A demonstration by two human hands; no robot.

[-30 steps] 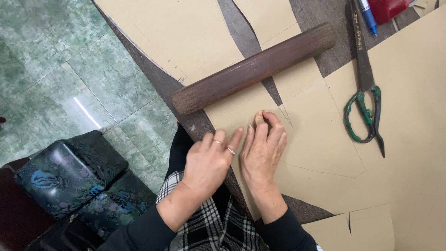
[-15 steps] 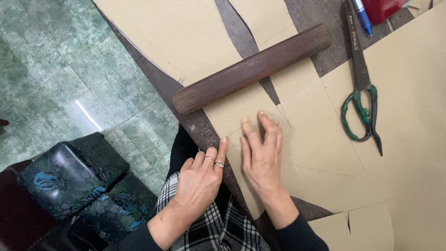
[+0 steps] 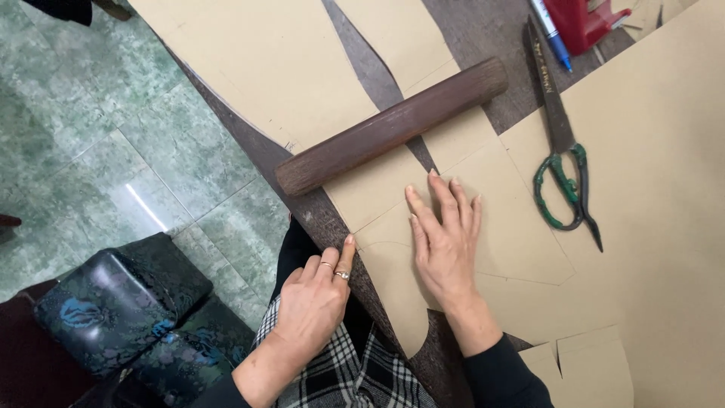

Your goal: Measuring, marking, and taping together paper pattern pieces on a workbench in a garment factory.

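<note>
Your right hand (image 3: 447,245) presses flat, fingers spread, on the tan paper pattern piece (image 3: 483,227) at frame centre, gripping nothing, while your left hand (image 3: 317,298) rests loosely curled at the table edge (image 3: 332,219); smoothing seems underway, calling for steady pressure.

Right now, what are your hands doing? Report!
Right hand flat on the tan paper piece. Left hand at the table edge, touching paper. Wooden roller weighs paper down; scissors lie alongside.

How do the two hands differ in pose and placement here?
The right hand lies flat, palm down on the tan paper pieces; the left hand sits curled at the table edge, index touching the paper's edge. The left wears rings; the right shows none. Both are bare, holding nothing.
</note>
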